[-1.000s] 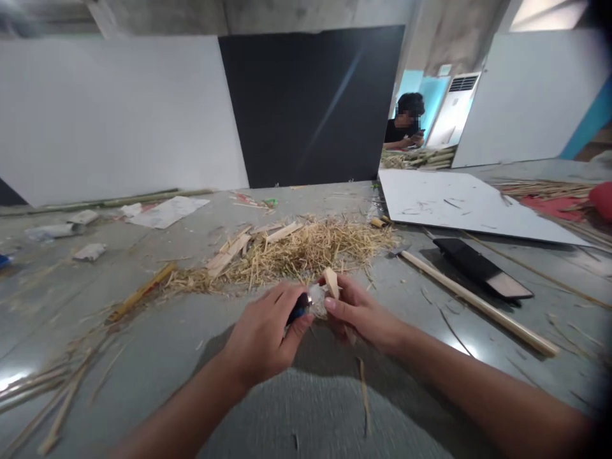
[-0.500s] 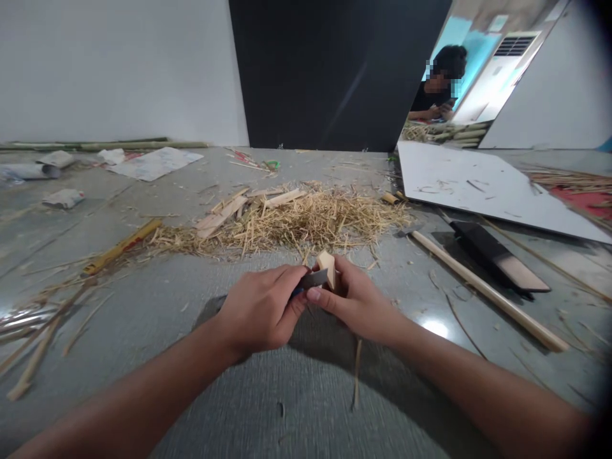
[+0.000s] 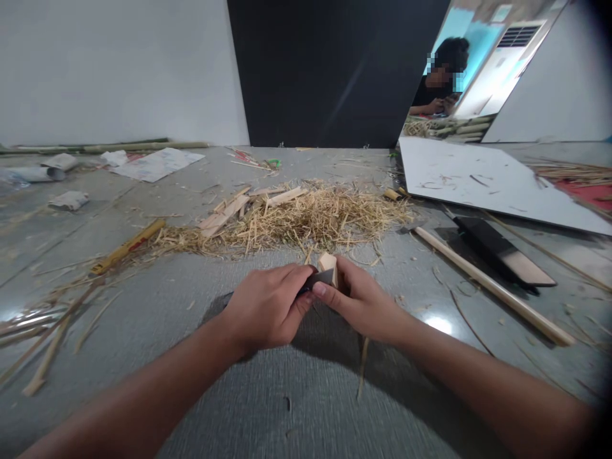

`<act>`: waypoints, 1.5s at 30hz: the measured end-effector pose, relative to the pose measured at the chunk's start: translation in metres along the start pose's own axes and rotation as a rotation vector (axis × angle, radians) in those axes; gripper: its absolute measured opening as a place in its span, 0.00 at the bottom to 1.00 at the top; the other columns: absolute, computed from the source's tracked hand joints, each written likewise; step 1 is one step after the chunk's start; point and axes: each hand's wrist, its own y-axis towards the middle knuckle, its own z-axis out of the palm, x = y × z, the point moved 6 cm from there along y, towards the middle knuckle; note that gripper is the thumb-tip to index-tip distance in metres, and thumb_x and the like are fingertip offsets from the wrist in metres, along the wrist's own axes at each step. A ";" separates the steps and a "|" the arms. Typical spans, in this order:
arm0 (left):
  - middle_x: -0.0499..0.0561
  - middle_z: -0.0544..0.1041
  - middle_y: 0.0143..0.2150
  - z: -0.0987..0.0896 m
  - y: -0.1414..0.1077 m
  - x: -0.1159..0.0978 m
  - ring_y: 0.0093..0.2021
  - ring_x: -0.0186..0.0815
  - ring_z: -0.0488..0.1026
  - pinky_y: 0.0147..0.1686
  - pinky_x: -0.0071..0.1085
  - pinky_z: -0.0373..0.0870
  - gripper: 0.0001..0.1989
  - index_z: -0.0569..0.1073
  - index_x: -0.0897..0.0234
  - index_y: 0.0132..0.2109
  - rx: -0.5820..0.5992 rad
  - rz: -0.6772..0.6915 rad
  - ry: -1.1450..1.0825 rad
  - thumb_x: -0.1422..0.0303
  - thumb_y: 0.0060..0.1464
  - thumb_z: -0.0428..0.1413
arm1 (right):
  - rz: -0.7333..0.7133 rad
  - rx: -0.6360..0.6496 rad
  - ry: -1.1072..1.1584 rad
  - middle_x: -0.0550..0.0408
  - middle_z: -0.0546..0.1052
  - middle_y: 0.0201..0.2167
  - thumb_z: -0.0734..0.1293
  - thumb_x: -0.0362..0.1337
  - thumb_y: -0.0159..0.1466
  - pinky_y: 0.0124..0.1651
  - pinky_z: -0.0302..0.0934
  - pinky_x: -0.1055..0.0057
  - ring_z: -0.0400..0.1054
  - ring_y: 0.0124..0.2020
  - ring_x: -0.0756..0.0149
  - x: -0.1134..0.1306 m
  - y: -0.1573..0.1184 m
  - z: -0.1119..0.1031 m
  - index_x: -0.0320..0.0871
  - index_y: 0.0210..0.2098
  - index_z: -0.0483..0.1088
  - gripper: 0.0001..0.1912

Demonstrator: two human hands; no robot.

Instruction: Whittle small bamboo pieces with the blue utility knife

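My left hand (image 3: 270, 306) is closed round the dark handle of a knife (image 3: 321, 279), whose grey blade points right. The blade lies against the near side of a small pale wooden block (image 3: 327, 261) with a many-sided top. My right hand (image 3: 366, 299) grips that block, fingers behind it and thumb in front beside the blade. The block's lower part is hidden by the blade and thumb. Just beyond both hands lies a heap of straw-coloured shavings (image 3: 325, 213), with flat wood strips (image 3: 224, 217) at its left.
On the right rest a long tool with a wooden handle (image 3: 497, 287), a black flat case (image 3: 492, 248) and a white board (image 3: 488, 178). A yellow stick (image 3: 129, 245) lies left. Behind stands a black panel (image 3: 339, 70); a person (image 3: 437, 83) appears at upper right.
Both hands still hold the knife and block in nearly the same place. The blade has shifted slightly right across the block. The whole view has moved a little.
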 end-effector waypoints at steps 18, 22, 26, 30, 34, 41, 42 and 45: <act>0.58 0.76 0.45 -0.001 0.000 -0.002 0.42 0.44 0.75 0.37 0.39 0.71 0.15 0.66 0.68 0.51 0.122 0.036 -0.034 0.63 0.64 0.46 | -0.003 -0.038 -0.156 0.63 0.62 0.21 0.63 0.58 0.63 0.23 0.48 0.70 0.55 0.22 0.71 0.003 -0.003 -0.003 0.46 0.31 0.58 0.22; 0.59 0.76 0.44 0.001 0.000 -0.001 0.41 0.46 0.75 0.37 0.41 0.72 0.15 0.66 0.69 0.51 0.118 0.033 -0.021 0.64 0.64 0.45 | -0.007 -0.043 -0.171 0.63 0.62 0.21 0.63 0.58 0.63 0.23 0.48 0.70 0.54 0.22 0.71 0.004 -0.003 -0.004 0.46 0.31 0.58 0.22; 0.59 0.76 0.43 0.000 0.000 -0.001 0.40 0.45 0.75 0.36 0.41 0.72 0.14 0.66 0.70 0.50 0.084 0.051 -0.008 0.65 0.63 0.46 | -0.012 -0.050 -0.165 0.62 0.63 0.22 0.62 0.58 0.63 0.23 0.47 0.70 0.55 0.22 0.70 0.005 -0.004 -0.004 0.46 0.32 0.58 0.22; 0.60 0.76 0.43 -0.001 0.000 -0.002 0.40 0.45 0.75 0.36 0.41 0.72 0.15 0.66 0.70 0.51 0.047 0.066 -0.009 0.64 0.63 0.46 | -0.001 -0.058 -0.175 0.62 0.63 0.22 0.62 0.59 0.63 0.24 0.48 0.70 0.55 0.23 0.70 0.005 -0.004 -0.004 0.46 0.32 0.58 0.22; 0.59 0.76 0.43 -0.003 0.000 -0.002 0.38 0.43 0.75 0.34 0.38 0.72 0.14 0.66 0.69 0.51 0.032 0.066 -0.007 0.65 0.63 0.47 | 0.005 -0.055 -0.190 0.62 0.63 0.22 0.62 0.59 0.63 0.24 0.47 0.70 0.55 0.22 0.71 0.006 -0.004 -0.004 0.45 0.32 0.59 0.23; 0.57 0.77 0.44 0.001 0.000 0.000 0.42 0.42 0.75 0.38 0.38 0.71 0.14 0.67 0.66 0.51 0.139 0.017 -0.029 0.63 0.65 0.46 | -0.023 -0.041 -0.182 0.63 0.62 0.20 0.62 0.58 0.63 0.23 0.47 0.71 0.55 0.21 0.71 0.005 -0.004 -0.004 0.45 0.32 0.59 0.22; 0.57 0.77 0.46 0.001 0.000 0.002 0.43 0.42 0.75 0.39 0.38 0.71 0.15 0.66 0.65 0.53 0.154 -0.002 -0.030 0.62 0.65 0.46 | -0.027 -0.052 -0.194 0.63 0.62 0.20 0.62 0.58 0.63 0.23 0.46 0.71 0.55 0.21 0.71 0.005 -0.004 -0.005 0.46 0.31 0.58 0.22; 0.57 0.76 0.52 0.002 0.000 0.005 0.49 0.43 0.75 0.43 0.40 0.71 0.18 0.64 0.63 0.58 0.171 -0.061 -0.029 0.59 0.66 0.43 | -0.029 -0.103 -0.232 0.63 0.61 0.19 0.63 0.57 0.64 0.23 0.45 0.71 0.54 0.20 0.71 0.005 -0.003 -0.008 0.46 0.29 0.57 0.22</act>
